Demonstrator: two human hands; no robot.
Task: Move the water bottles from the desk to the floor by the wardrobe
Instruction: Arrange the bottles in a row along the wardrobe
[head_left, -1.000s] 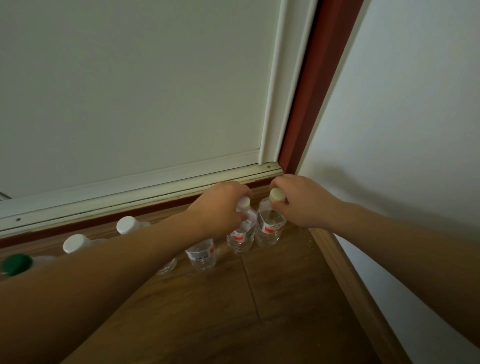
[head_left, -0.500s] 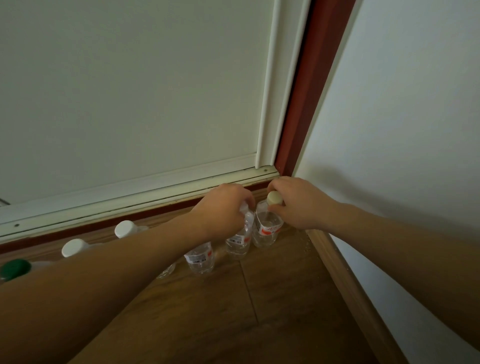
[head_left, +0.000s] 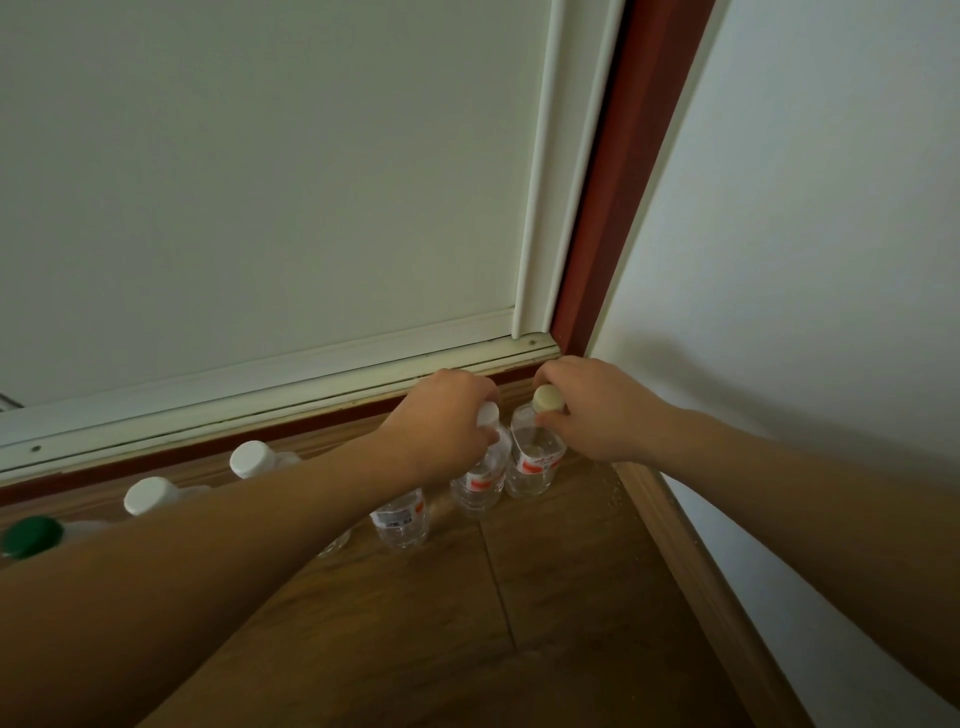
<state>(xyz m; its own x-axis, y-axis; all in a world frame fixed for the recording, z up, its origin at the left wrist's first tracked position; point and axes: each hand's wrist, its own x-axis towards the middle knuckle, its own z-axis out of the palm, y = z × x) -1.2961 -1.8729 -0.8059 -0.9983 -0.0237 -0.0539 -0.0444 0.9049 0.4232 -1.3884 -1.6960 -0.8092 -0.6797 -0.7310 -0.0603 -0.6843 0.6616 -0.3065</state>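
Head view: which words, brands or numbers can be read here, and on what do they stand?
Nothing is legible.
Red-and-white label on cream-capped bottle in right hand: too blurred.
Red-and-white label on white-capped bottle in left hand: too blurred.
White label with dark print on third bottle: too small.
No text on wardrobe door or wall.

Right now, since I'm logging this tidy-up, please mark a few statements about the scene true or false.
1. The left hand grips the white-capped clear plastic bottle near its top. True.
2. The right hand is empty. False: it grips the cream-capped clear plastic bottle.
3. A green bottle cap shows at the far left. True.
4. The bottles stand on a desk. False: they are on the brown wooden floor by the white wardrobe door.
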